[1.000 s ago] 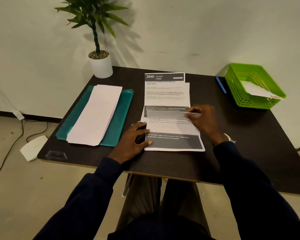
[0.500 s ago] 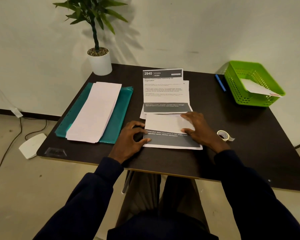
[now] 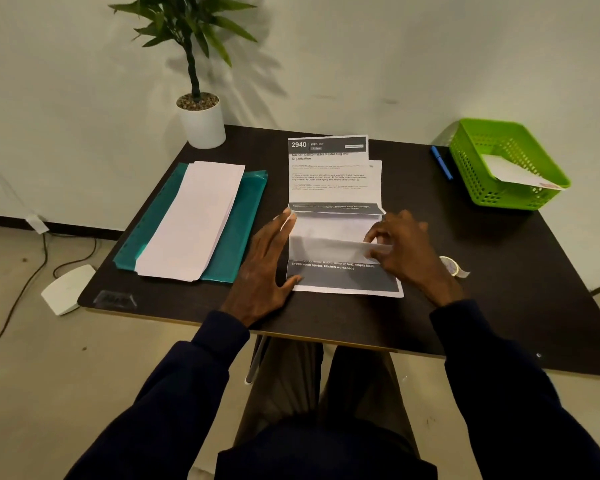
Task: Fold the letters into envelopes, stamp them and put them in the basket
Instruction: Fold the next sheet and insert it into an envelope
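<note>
Folding is midway: right hand (image 3: 406, 251) pinches the flap of the letter (image 3: 333, 188) at six o'clock, left hand (image 3: 264, 268) presses it flat-fingered, one envelope (image 3: 510, 171) lies in the two-o'clock basket (image 3: 499, 197).

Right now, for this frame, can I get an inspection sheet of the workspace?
Surface: dark wooden table.
Job's things: printed white paper letter, partly folded, on further printed sheets; white paper envelope stack on teal plastic folder; green plastic basket holding one white envelope.
Clutter: small tape roll, blue pen, potted plant in white pot.
Grippers: left hand flat at the letter's left edge; right hand pinches the fold.
Cables: black cable on floor, left.
Surroundings: pale wall; white box on floor.
</note>
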